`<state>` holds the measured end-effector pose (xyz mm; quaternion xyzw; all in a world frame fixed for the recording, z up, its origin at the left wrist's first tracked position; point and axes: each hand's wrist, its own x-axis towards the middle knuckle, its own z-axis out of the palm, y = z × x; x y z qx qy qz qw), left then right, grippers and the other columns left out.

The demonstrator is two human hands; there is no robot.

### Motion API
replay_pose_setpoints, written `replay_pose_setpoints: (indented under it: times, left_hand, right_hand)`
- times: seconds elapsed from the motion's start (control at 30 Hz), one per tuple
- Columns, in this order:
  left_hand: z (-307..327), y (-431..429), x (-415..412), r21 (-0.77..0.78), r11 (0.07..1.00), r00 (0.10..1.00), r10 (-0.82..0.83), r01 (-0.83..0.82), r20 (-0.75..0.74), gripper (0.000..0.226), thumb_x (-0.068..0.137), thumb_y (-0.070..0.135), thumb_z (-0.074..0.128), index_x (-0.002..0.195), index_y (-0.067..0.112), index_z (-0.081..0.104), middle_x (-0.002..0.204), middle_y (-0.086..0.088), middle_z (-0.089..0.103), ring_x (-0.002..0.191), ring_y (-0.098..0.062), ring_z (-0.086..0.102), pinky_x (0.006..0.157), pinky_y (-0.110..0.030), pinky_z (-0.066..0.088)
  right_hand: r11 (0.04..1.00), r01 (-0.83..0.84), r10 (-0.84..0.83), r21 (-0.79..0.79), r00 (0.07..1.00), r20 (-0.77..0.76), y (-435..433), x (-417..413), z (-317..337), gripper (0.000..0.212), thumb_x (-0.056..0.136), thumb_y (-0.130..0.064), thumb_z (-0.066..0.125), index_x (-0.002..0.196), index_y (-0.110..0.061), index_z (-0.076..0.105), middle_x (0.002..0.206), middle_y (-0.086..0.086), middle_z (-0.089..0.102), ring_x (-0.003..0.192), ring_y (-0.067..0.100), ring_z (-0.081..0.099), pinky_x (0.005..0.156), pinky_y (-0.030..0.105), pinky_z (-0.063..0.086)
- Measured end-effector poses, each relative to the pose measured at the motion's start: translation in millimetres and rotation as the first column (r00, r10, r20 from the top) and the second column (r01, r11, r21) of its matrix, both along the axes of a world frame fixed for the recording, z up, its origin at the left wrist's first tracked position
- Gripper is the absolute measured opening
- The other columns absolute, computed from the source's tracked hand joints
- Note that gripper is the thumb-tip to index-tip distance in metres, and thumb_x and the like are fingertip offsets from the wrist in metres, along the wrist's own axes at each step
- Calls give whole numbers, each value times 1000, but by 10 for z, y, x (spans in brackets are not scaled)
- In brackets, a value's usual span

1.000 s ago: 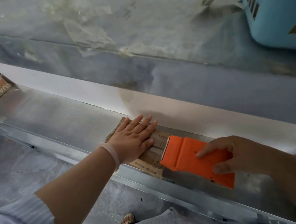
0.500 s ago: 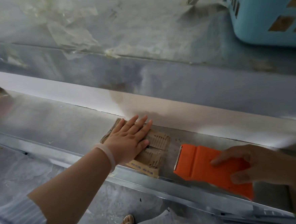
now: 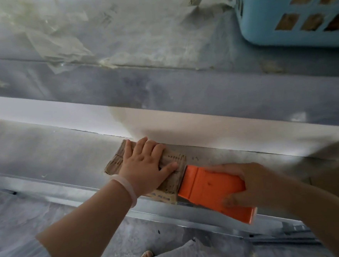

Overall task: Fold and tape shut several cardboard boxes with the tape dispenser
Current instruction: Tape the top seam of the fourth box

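Note:
A small flat cardboard box [image 3: 173, 174] lies on the lower metal shelf [image 3: 52, 152], close to its front edge. My left hand [image 3: 145, 168] presses flat on top of it, fingers spread and straight, covering most of the lid. My right hand [image 3: 254, 184] grips the orange tape dispenser [image 3: 211, 189], whose front edge touches the box's right end. A pale bracelet sits on my left wrist.
A light blue plastic basket [image 3: 288, 9] holding cardboard stands on the upper shelf at the top right. Old tape scraps [image 3: 58, 41] stick to that upper surface. More brown cardboard [image 3: 336, 175] shows at the right edge. The floor and a sandalled foot [image 3: 146, 255] lie below.
The dispenser pulled away to the right of the box half a second ago, then came back left against the box's right end. My left hand stayed pressed on the box.

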<state>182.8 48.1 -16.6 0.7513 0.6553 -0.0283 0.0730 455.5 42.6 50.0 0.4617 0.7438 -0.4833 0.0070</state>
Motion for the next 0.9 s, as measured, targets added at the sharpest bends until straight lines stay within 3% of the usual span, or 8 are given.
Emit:
replay_pose_setpoints:
  times: [0.1,0.23,0.4,0.5,0.67,0.77,0.83,0.9]
  left_hand:
    - [-27,22,-22,-27,1000,1000,6,-7,-6,89,71,80,-7,142,36,23,149,8,23,146,-22,5,118,-54,-7]
    - [-65,44,-20,-22,1000,1000,1,-2,-22,90,71,81,-8,143,36,21,151,6,22,146,-23,5,117,-55,-5]
    - [-64,60,-14,-33,999,999,-19,18,-30,92,70,81,-10,143,36,21,149,5,24,145,-24,9,116,-57,-1]
    - [-69,48,-22,-4,999,999,-33,33,-19,88,72,81,-9,140,36,24,147,5,28,143,-24,13,116,-57,2]
    - [-75,44,-53,18,998,998,-54,55,-23,83,73,79,-8,137,35,23,142,6,28,140,-23,17,116,-58,6]
    - [-66,54,-47,0,998,998,-64,64,-25,83,72,78,-9,137,35,21,143,6,26,140,-24,14,116,-58,3]
    - [-54,62,-42,-16,998,998,-64,63,-25,83,73,79,-8,138,35,21,144,5,25,142,-25,13,116,-58,1]
    - [-43,62,-38,-36,997,998,-63,62,-27,80,77,79,-2,139,34,21,146,5,24,143,-24,10,116,-57,-1]
  right_hand:
    - [991,-4,-1,135,999,37,-89,-122,-4,72,71,-50,81,122,-75,36,117,-32,54,94,-8,61,78,13,53]
    - [979,22,-57,202,984,168,-200,-273,91,79,71,-55,77,137,-63,35,116,-27,56,87,-5,60,73,10,47]
    - [964,91,-150,251,963,224,-258,-369,72,80,70,-57,76,138,-62,33,111,-27,51,85,-1,57,71,13,44]
    - [965,90,-152,245,957,248,-265,-328,47,76,72,-57,75,135,-65,34,111,-26,52,84,-1,56,71,12,45]
    - [980,130,-165,147,954,252,-264,-42,-35,74,71,-56,77,131,-68,35,117,-33,48,99,2,58,90,26,53]
    - [976,160,-194,151,949,250,-294,141,2,50,73,-53,78,120,-47,59,102,-23,64,88,2,63,85,26,56]
    - [972,167,-210,168,937,281,-300,223,6,39,75,-51,77,108,-33,66,91,-13,67,81,6,64,83,29,56]
    - [972,178,-214,152,938,272,-288,260,-6,37,71,-55,78,102,-39,65,91,-15,68,82,5,65,84,31,56]
